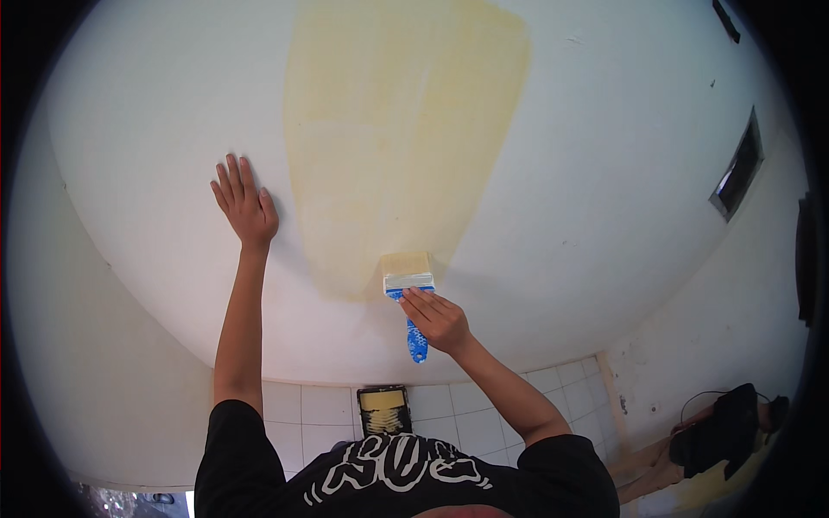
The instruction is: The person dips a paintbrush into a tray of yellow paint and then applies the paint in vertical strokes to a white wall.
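Observation:
A wide flat paintbrush (409,275) with a blue and white patterned handle is gripped in my right hand (439,318). Its pale bristles press on the white wall (570,181) at the lower right edge of a yellow paint patch (388,142). The patch runs from the top of the view down to the brush, thin and streaky in places. To the left of the yellow, my left hand (245,204) lies on the bare white part of the wall, empty, palm down with fingers apart.
A black paint tray (384,409) with yellow paint stands on the white tiled floor (330,405) below. At right, another person (719,430) in dark clothes is near a side wall (686,324) with yellow paint low on it. A small framed opening (738,168) sits in the wall, upper right.

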`<state>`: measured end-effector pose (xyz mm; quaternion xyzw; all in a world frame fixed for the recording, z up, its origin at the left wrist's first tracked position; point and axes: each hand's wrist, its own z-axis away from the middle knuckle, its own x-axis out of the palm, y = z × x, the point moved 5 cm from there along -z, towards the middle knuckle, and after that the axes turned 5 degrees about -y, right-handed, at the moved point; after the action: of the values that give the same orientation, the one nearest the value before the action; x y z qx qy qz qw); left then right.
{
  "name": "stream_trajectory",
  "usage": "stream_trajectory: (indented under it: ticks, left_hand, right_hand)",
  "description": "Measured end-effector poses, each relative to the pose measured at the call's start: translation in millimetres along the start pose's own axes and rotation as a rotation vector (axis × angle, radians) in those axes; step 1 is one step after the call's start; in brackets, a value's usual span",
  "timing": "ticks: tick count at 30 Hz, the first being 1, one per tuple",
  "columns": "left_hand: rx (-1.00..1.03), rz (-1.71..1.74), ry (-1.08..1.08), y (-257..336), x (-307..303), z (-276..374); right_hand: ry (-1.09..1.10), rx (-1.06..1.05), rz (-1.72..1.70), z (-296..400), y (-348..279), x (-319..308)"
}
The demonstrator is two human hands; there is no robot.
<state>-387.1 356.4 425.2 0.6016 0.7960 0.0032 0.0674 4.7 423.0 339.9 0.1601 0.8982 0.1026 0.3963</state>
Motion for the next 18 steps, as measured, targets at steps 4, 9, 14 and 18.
stream_trajectory:
  ticks: [4,9,14,18]
  left_hand:
    - [-0.004,0.000,-0.004,2,-2,1]
    - [0.001,0.001,0.007,-1,-1,1]
    - [0.002,0.003,0.007,0,1,1]
    - [0.003,0.000,0.008,-1,0,1]
  right_hand:
    - [0.007,0.011,-0.069,-16,-1,-22]
    - [0.144,-0.055,0.017,-67,30,-72]
    - [0.330,-0.137,0.234,-147,74,-138]
    - [0.445,-0.190,0.317,-203,99,-170]
